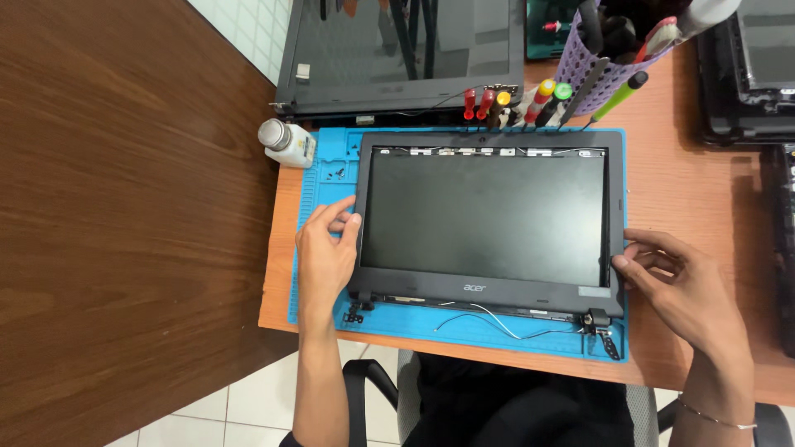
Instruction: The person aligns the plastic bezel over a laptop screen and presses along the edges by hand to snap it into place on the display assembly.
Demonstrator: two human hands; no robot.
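A detached laptop screen assembly (484, 219) with a black bezel lies flat on a blue work mat (319, 186). Its hinges and loose thin cables hang out along the near edge. My left hand (325, 252) rests on the left edge of the bezel, with fingertips pressing on the frame. My right hand (675, 281) touches the right edge of the bezel with its fingertips. Neither hand holds a tool.
A small white bottle (286, 141) and tiny screws (338, 174) sit at the mat's top left. Another dark laptop lid (406, 50) lies behind. A purple holder (604, 70) with screwdrivers stands at the back right. More laptop parts (745, 66) lie right. A brown panel (124, 207) is left.
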